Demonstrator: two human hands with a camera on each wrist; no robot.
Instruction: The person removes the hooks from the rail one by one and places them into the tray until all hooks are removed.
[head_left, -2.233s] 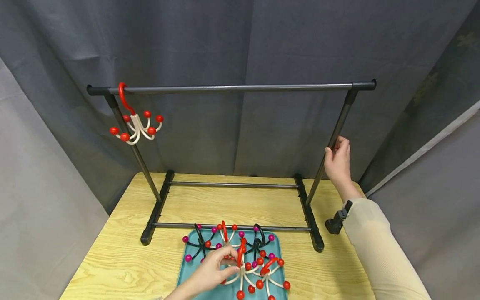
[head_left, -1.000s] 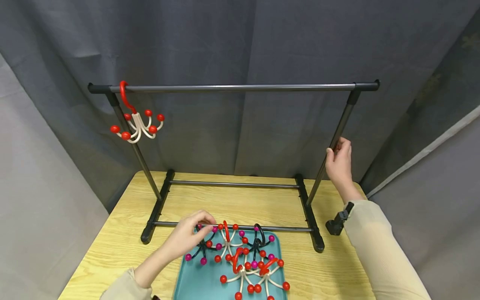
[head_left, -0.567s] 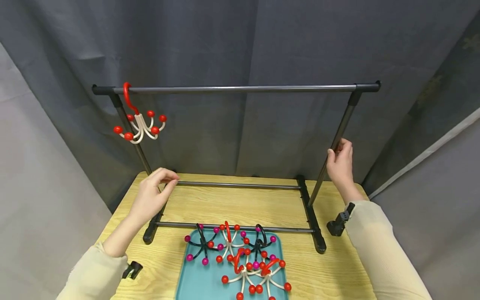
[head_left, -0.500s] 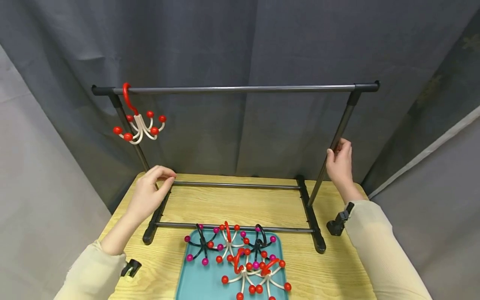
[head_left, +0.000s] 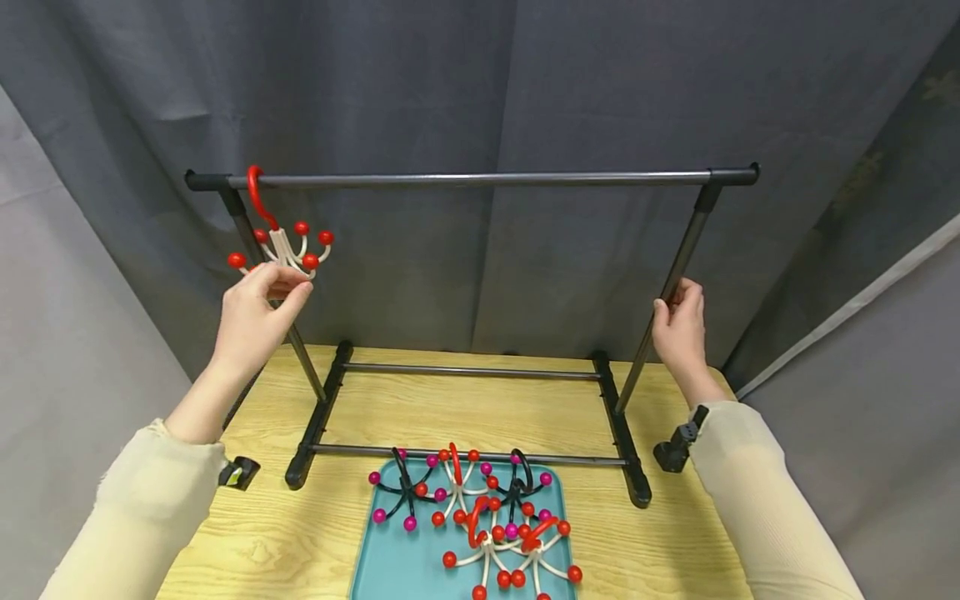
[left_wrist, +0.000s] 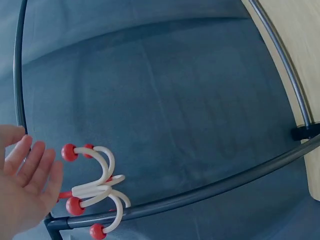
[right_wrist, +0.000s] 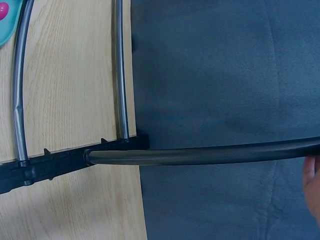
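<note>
A white multi-arm hanger (head_left: 279, 243) with red ball tips hangs by its red hook from the left end of the rack's top bar (head_left: 480, 179). My left hand (head_left: 255, 312) is raised in front of its lower arms, hiding some of them. In the left wrist view, the left hand (left_wrist: 30, 185) has loosely bent fingers and holds nothing; whether it touches the hanger (left_wrist: 95, 190) I cannot tell. My right hand (head_left: 680, 329) grips the right upright post (head_left: 684, 250) of the rack about halfway up. Only fingertips of the right hand (right_wrist: 312, 190) show in the right wrist view.
A teal tray (head_left: 397, 567) at the table's front holds several more hangers, such as a black one (head_left: 407, 487) with magenta tips and a white one (head_left: 487, 546) with red tips. The rack's black feet (head_left: 300, 462) stand on the wooden table (head_left: 465, 408). Grey curtains (head_left: 600, 83) surround it.
My left hand has let go of a white hanger's hook in the tray and moved up and left to the hanging hanger. That tray hanger's hook now leans over. The right hand stays put.
</note>
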